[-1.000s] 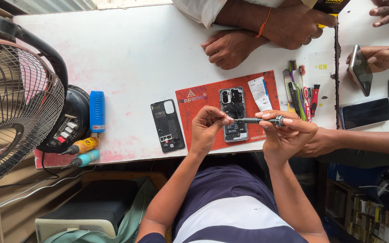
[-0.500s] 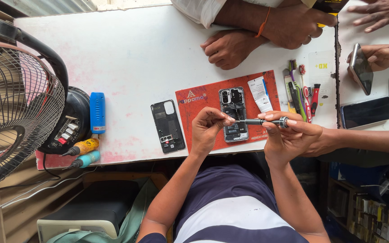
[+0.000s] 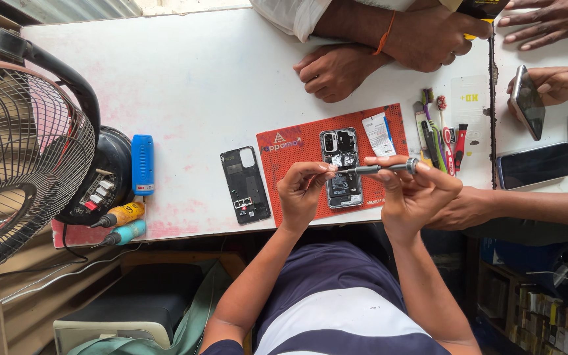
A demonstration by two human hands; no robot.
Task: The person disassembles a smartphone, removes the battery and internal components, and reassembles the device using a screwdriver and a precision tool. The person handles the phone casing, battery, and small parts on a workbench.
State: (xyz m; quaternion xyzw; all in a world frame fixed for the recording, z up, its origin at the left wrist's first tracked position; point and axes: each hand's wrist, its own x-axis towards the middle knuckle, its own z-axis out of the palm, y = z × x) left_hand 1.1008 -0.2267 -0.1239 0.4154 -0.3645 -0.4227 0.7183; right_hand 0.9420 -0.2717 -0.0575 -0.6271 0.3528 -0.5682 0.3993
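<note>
The screwdriver [image 3: 379, 168] lies level just right of centre frame, above the opened phone [image 3: 342, 167] on the red mat [image 3: 297, 148]. My right hand [image 3: 415, 194] pinches its handle; my left hand [image 3: 304, 190] pinches at its tip, on the bit or a screw, I cannot tell which. The phone's back cover [image 3: 245, 184] is already off, lying left of the mat on the desk [image 3: 198, 85], so I judge the opening done and the inside work barely begun. I count one screwdriver, one opened phone, one cover, three other phones at right, and two small bottles by the fan [image 3: 21, 164] at lower left.
</note>
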